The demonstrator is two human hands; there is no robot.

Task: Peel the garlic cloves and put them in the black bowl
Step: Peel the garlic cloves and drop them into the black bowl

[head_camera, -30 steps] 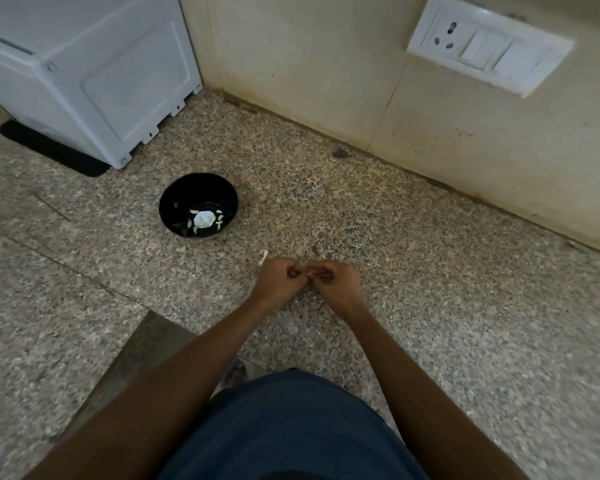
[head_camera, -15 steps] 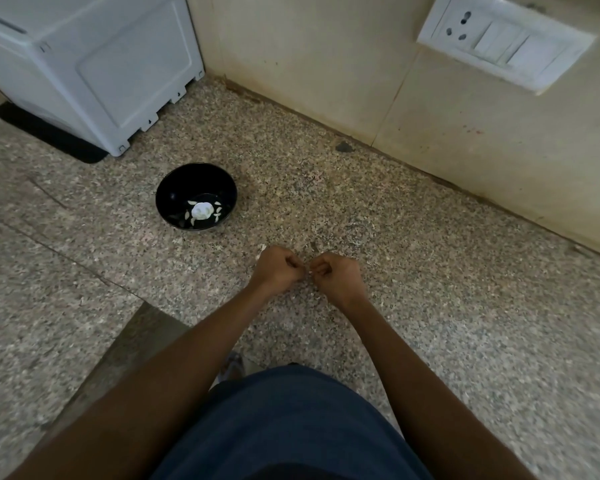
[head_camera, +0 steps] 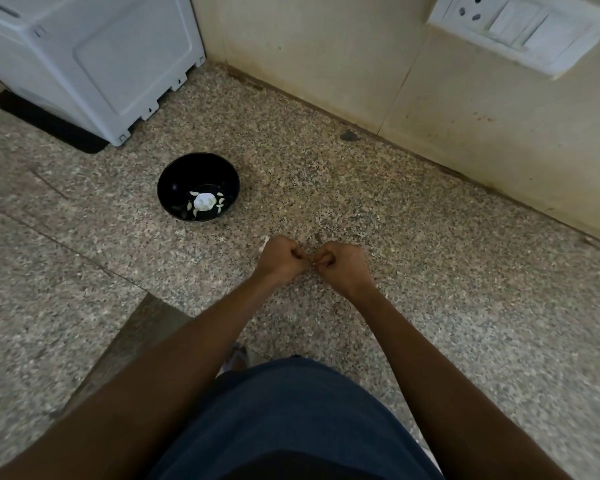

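A black bowl (head_camera: pixel 198 187) stands on the speckled stone counter, up and to the left of my hands. Inside it lie a white garlic bulb (head_camera: pixel 203 201) and several small pale cloves around it. My left hand (head_camera: pixel 282 259) and my right hand (head_camera: pixel 343 265) are fisted close together, fingertips meeting over a small garlic clove (head_camera: pixel 313 265) pinched between them. The clove is almost wholly hidden by the fingers. A pale scrap of garlic skin (head_camera: pixel 265 242) lies on the counter just beyond my left hand.
A white appliance (head_camera: pixel 90 57) sits at the back left on a black mat (head_camera: pixel 49 124). A tiled wall (head_camera: pixel 361 64) with a white switch plate (head_camera: pixel 523 29) runs along the back. The counter's front edge (head_camera: pixel 146 299) drops off below my left forearm.
My hands have drawn slightly apart, the knuckles now separated with only the fingertips meeting. The view has tilted a little, shifting the bowl and wall upward in the frame.
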